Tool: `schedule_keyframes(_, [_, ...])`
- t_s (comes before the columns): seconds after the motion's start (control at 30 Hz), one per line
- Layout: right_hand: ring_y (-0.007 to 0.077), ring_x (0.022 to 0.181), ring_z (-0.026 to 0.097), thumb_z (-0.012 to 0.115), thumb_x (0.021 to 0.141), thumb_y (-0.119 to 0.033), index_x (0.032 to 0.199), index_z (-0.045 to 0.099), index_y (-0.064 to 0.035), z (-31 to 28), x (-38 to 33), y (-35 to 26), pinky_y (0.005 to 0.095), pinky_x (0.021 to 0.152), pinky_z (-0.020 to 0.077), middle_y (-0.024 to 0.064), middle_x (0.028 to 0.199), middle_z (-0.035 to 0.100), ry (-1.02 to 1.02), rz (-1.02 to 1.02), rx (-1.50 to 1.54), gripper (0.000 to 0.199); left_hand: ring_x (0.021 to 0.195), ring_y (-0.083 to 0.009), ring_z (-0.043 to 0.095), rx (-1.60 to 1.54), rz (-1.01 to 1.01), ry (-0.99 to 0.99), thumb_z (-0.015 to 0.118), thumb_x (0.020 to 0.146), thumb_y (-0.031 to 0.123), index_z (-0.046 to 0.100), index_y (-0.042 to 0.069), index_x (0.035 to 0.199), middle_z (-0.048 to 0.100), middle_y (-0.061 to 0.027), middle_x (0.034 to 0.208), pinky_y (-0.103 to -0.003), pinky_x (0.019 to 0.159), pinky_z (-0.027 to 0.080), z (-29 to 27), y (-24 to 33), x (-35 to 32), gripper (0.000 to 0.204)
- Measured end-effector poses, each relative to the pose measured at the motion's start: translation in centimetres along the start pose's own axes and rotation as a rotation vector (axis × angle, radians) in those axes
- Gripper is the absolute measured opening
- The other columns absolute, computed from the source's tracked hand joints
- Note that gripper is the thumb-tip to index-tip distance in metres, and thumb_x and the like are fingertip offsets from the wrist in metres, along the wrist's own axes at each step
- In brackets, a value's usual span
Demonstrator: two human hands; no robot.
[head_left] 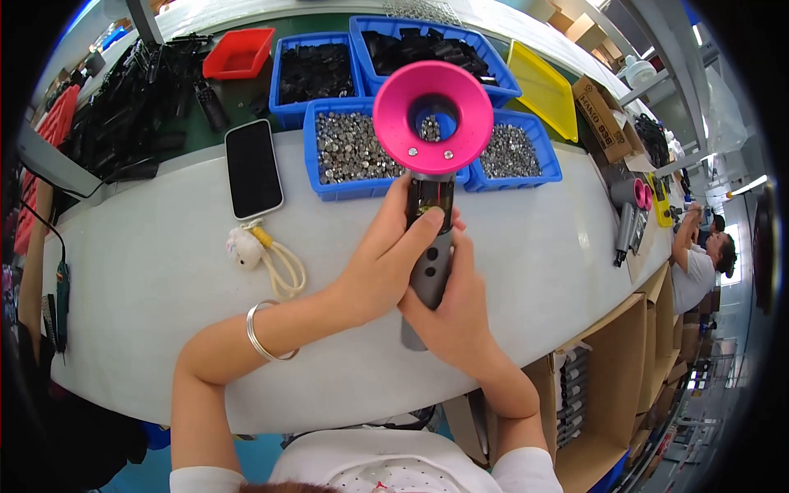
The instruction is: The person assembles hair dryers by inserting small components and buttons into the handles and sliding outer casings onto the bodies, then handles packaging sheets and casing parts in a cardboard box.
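Observation:
A hair dryer (431, 283) with a bright pink ring head and a grey handle is held upright over the white worktable (329, 370). Around the upper part of the handle is my left hand (382, 263), its thumb lying on a dark window there. My right hand (456, 308) is wrapped round the lower handle, below and to the right of the left one. Two small round metal pieces show on the lower rim of the pink head. Behind it stand blue bins (316, 187) of small shiny metal parts, partly hidden by the head.
A phone (254, 168) and a plush charm with a cord (246, 248) lie left of my hands. Further back are bins of black parts (316, 74), a red tray (238, 53) and a yellow tray (542, 90). Another person (697, 267) works at far right, near open cardboard boxes (608, 353).

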State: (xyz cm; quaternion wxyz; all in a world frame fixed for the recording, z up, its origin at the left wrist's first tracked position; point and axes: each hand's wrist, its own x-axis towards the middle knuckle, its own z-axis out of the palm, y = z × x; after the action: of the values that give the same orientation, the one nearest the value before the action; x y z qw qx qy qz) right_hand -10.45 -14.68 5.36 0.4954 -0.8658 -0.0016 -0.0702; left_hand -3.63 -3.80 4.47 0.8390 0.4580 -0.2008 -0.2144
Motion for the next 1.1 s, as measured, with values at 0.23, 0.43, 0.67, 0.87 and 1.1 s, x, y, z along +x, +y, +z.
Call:
schedule_keyframes(0.23, [0.0176, 0.066, 0.063, 0.067, 0.081, -0.012, 0.094, 0.062, 0.0016, -5.2, 3.2, 1.8, 0.0286, 0.061, 0.0501, 0.0102, 0.075, 0.062, -0.07, -0.093, -0.098, 0.019, 0.091, -0.0134, 0.053, -0.067, -0.091, 0.002, 0.041, 0.097, 0.017, 0.032, 0.001, 0.127, 0.052, -0.0081, 0.105, -0.03, 0.087, 0.042, -2.2, -0.2, -1.0, 0.034])
schedule_keyframes(0.43, [0.0228, 0.071, 0.064, 0.061, 0.083, -0.013, 0.09, 0.065, 0.0005, -8.4, 17.0, 5.9, 0.0319, 0.066, 0.0493, 0.0134, 0.081, 0.065, 0.264, -0.266, -0.382, 0.016, 0.089, -0.0132, 0.053, 0.108, -0.226, -0.043, 0.035, 0.1, 0.021, 0.034, -0.001, 0.123, 0.05, -0.0087, 0.104, -0.03, 0.084, 0.044, -2.5, 0.6, -4.8, 0.031])
schedule_keyframes(0.67, [0.0373, 0.09, 0.061, 0.064, 0.08, -0.029, 0.093, 0.066, -0.002, -5.4, 32.8, 10.4, 0.045, 0.08, 0.0475, 0.0197, 0.092, 0.065, 0.366, -0.423, -0.805, 0.03, 0.082, -0.0111, 0.051, 0.086, -0.228, 0.005, 0.037, 0.1, 0.018, 0.031, 0.0, 0.126, 0.048, -0.0075, 0.102, -0.027, 0.069, 0.048, -3.3, -1.6, -9.6, 0.032])
schedule_keyframes(0.87, [0.041, 0.086, 0.058, 0.064, 0.071, -0.018, 0.084, 0.062, -0.0008, -6.1, 37.9, 16.9, 0.0486, 0.075, 0.0457, 0.0225, 0.087, 0.062, 0.266, -0.341, -0.856, 0.022, 0.072, -0.0101, 0.051, 0.147, -0.334, 0.099, 0.036, 0.099, 0.034, 0.03, 0.005, 0.128, 0.046, -0.005, 0.089, -0.027, 0.056, 0.049, -3.6, -4.9, -9.3, 0.041])
schedule_keyframes(1.1, [0.0375, 0.076, 0.055, 0.051, 0.083, -0.006, 0.099, 0.056, 0.0001, -11.2, 38.8, 20.0, 0.0457, 0.071, 0.0445, 0.0164, 0.08, 0.058, 0.37, -0.444, -0.66, 0.018, 0.064, -0.0106, 0.05, -0.046, -0.319, 0.079, 0.045, 0.096, 0.037, 0.045, 0.008, 0.113, 0.051, -0.0028, 0.076, -0.027, 0.056, 0.047, -3.6, -4.5, -9.0, 0.033])
